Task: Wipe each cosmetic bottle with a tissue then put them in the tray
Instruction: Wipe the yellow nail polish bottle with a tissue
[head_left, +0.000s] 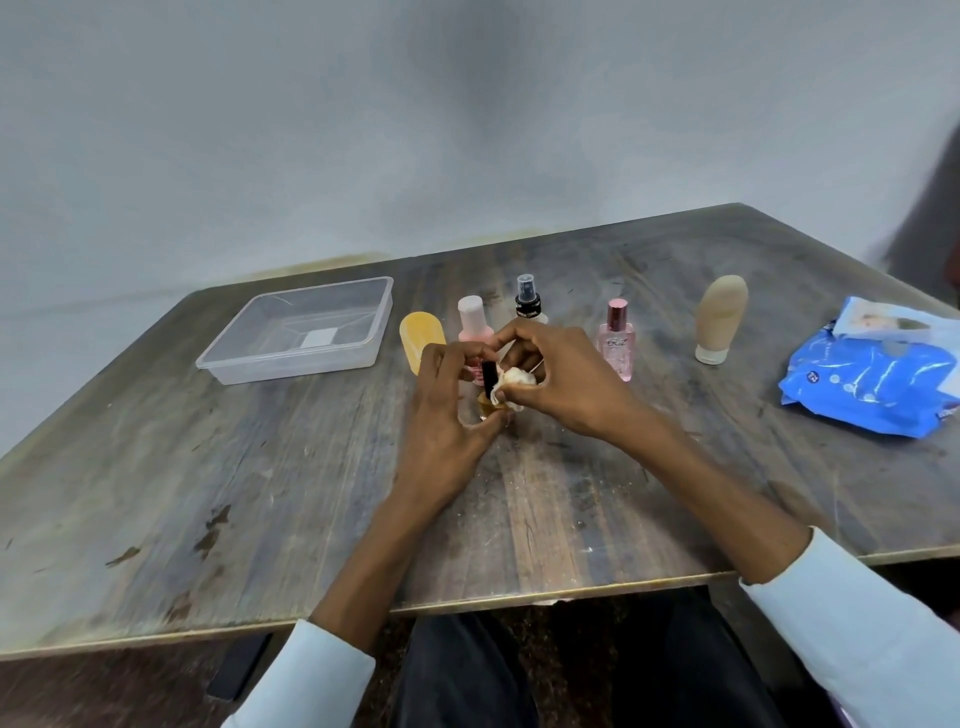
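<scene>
My left hand (447, 415) grips a small amber bottle with a black cap (488, 387) above the table's middle. My right hand (561, 379) pinches a crumpled white tissue (514, 379) against the bottle's side. Behind my hands stand an orange tube (418, 330), a pink bottle with a pale cap (474, 321), a clear spray bottle with a black pump (529, 299) and a pink perfume bottle (617, 338). A beige tube (719, 319) stands upside down on its cap further right. The clear plastic tray (244, 358) sits at the left with nothing in it.
A blue pack of wipes (872, 384) lies at the right edge of the wooden table (260, 493), with a white packet (883, 319) behind it. A wall runs along the table's far side. My legs are under the near edge.
</scene>
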